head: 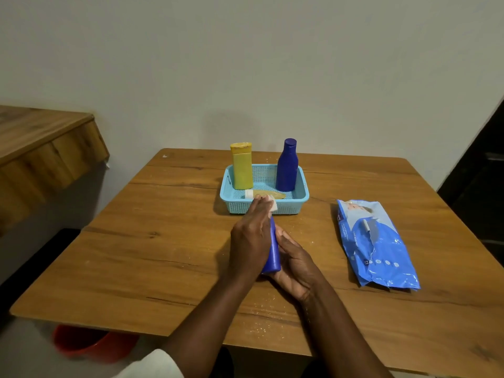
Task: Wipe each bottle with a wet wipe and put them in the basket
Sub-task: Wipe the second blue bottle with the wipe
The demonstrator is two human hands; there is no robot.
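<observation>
A blue bottle (273, 252) lies tilted between my hands above the table's middle, its top pointing at the basket. My right hand (296, 264) holds its lower body from the right side and beneath. My left hand (252, 236) lies over the bottle's left side and holds a white wet wipe (273, 204) against its top end, which is hidden. The light blue basket (300, 199) stands just beyond. In it are an upright yellow bottle (241, 167), an upright dark blue bottle (287, 166) and a tan tube (268, 194) with a white cap lying flat.
A blue pack of wet wipes (377, 242), torn open, lies on the wooden table (163, 241) to the right. A wooden shelf (41, 148) juts out at the left. A red bucket (90, 342) sits on the floor under the table's near left edge.
</observation>
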